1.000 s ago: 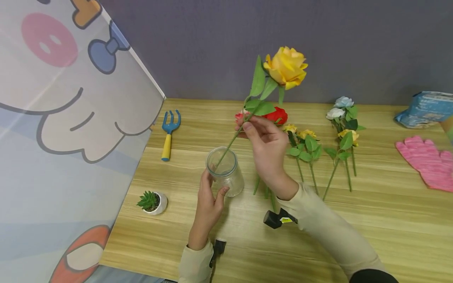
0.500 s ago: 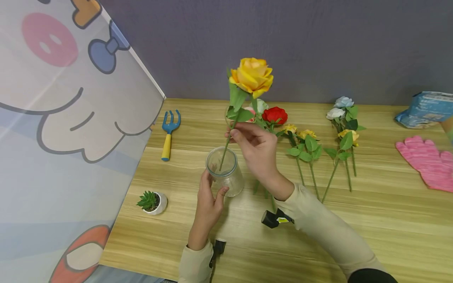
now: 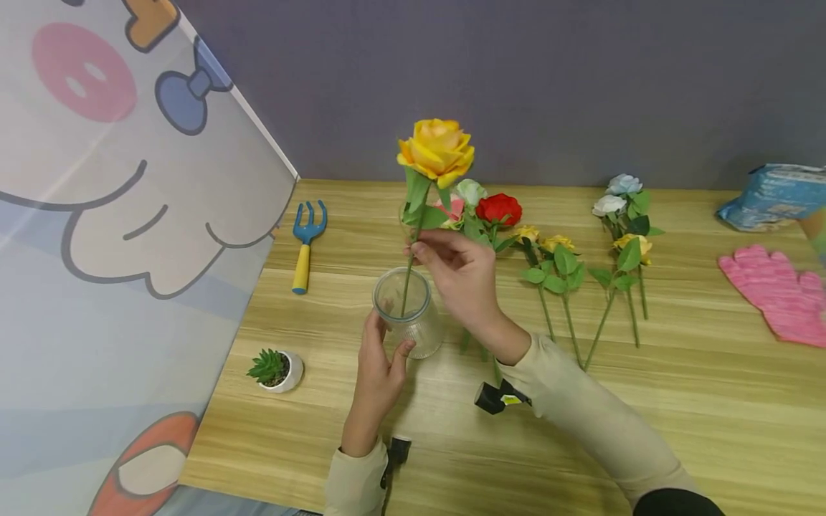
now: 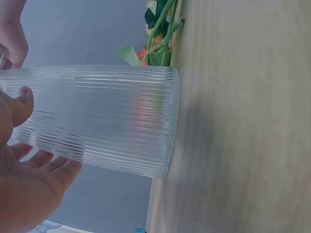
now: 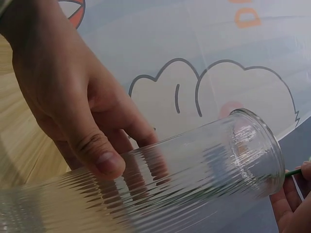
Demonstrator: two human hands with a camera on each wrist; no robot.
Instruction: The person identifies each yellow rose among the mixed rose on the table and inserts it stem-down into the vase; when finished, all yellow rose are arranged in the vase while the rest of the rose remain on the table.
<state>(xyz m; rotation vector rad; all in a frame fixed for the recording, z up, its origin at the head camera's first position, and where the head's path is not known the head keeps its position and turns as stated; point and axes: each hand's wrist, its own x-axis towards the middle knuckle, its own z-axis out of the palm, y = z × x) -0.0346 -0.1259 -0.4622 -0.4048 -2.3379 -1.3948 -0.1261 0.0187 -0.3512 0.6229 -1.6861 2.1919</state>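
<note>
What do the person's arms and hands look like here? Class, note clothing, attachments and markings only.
Both hands are bare: the left hand and right hand wear no gloves or rings. Each arm has a long beige sleeve. A small black camera with a yellow label is strapped at the right wrist, and another black device at the left.

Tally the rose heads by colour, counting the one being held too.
yellow rose: 4, one pinched by the right hand, stem in the glass jar
red rose: 1
pink rose: 1, partly hidden
white rose: 2
pale blue rose: 1
Total: 9
</note>
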